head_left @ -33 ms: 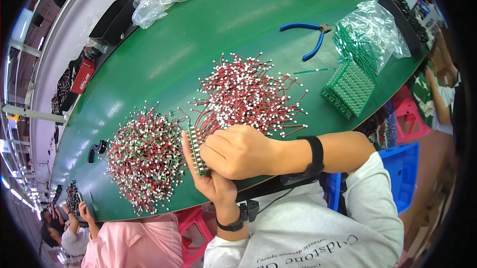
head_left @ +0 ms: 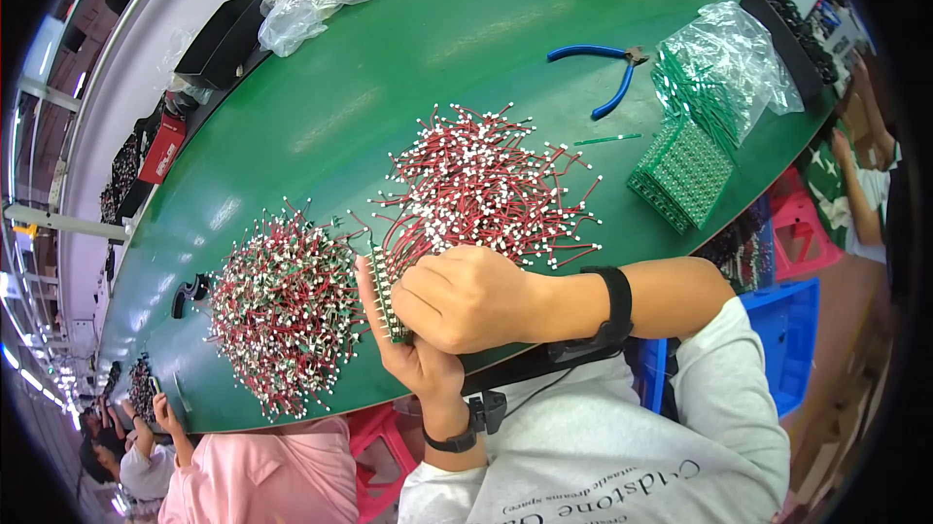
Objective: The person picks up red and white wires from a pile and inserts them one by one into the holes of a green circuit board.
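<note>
Your green table (head_left: 457,38) spreads under everything. On it, a heap of red wires with white ends (head_left: 476,189) lies just beyond your hands, and a denser mixed heap (head_left: 282,320) crowds them on the left. Farther right are a clear plastic bag (head_left: 743,57) and a stack of green boards (head_left: 685,174). Your right hand (head_left: 466,296) partly blocks the view of the work; its fingers are curled tight against it, but you cannot tell whether the hidden fingertips pinch. Your left hand (head_left: 425,361) grasps from below, one finger laid straight. Blue-handled cutters (head_left: 623,87) rest well apart. The narrow board strip (head_left: 383,296) sits between your hands, its long axis running away from you, far end leaning slightly left.
</note>
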`<state>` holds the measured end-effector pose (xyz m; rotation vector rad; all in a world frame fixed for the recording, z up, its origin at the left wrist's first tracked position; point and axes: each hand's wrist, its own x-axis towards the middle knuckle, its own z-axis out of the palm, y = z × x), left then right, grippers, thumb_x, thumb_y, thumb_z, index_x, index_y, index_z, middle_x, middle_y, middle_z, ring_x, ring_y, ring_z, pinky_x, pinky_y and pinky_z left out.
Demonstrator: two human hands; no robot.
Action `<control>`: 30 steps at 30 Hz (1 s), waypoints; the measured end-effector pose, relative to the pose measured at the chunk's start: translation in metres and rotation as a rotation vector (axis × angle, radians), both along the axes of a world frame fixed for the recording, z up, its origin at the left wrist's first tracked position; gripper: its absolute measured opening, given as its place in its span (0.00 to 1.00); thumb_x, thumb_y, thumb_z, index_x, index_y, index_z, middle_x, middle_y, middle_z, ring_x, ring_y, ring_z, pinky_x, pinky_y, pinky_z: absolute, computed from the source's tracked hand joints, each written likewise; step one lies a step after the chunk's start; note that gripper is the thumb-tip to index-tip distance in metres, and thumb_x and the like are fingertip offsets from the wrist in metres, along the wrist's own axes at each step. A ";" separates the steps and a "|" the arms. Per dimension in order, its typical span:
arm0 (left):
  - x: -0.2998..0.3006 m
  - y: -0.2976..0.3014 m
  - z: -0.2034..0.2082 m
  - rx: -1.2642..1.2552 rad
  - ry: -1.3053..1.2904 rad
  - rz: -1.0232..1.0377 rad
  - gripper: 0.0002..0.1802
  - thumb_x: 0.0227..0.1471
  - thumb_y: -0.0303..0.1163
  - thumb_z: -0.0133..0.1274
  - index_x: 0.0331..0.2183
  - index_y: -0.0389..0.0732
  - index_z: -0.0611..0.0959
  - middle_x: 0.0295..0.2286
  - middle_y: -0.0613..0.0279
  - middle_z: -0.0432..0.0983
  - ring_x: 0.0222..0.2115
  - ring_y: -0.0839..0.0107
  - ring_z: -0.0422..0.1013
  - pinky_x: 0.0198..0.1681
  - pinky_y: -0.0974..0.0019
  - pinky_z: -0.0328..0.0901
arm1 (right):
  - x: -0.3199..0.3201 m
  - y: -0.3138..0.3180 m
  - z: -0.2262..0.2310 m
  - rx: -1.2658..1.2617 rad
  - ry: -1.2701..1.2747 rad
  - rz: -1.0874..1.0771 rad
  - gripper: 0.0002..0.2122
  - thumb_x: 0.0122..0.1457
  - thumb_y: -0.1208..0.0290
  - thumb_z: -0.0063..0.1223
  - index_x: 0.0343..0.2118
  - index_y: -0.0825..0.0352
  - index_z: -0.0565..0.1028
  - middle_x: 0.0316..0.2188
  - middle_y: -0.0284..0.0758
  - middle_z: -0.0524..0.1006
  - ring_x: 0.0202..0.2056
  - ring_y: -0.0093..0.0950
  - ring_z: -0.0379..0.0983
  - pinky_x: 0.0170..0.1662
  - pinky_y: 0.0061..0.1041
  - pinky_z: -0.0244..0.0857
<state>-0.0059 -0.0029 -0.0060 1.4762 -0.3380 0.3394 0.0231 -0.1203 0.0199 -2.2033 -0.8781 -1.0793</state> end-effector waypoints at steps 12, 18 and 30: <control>0.000 0.009 0.000 0.037 0.062 0.034 0.37 0.47 0.11 0.35 0.62 0.26 0.55 0.62 0.53 0.54 0.49 0.72 0.66 0.53 0.70 0.61 | 0.001 -0.007 0.005 0.035 0.222 0.011 0.06 0.52 0.73 0.54 0.24 0.66 0.70 0.19 0.32 0.67 0.18 0.28 0.70 0.19 0.26 0.65; -0.002 0.012 -0.001 0.145 0.069 0.027 0.41 0.40 0.10 0.32 0.61 0.26 0.56 0.62 0.49 0.54 0.50 0.70 0.67 0.53 0.68 0.61 | 0.004 -0.009 0.004 0.109 0.262 0.030 0.07 0.51 0.73 0.56 0.23 0.66 0.68 0.19 0.33 0.67 0.19 0.30 0.71 0.19 0.27 0.65; -0.001 0.007 0.001 0.038 0.087 0.025 0.40 0.41 0.10 0.32 0.61 0.26 0.57 0.62 0.50 0.56 0.52 0.67 0.65 0.56 0.66 0.60 | 0.005 -0.004 0.003 0.189 0.326 0.015 0.06 0.49 0.75 0.57 0.22 0.65 0.70 0.18 0.32 0.69 0.19 0.30 0.72 0.19 0.29 0.64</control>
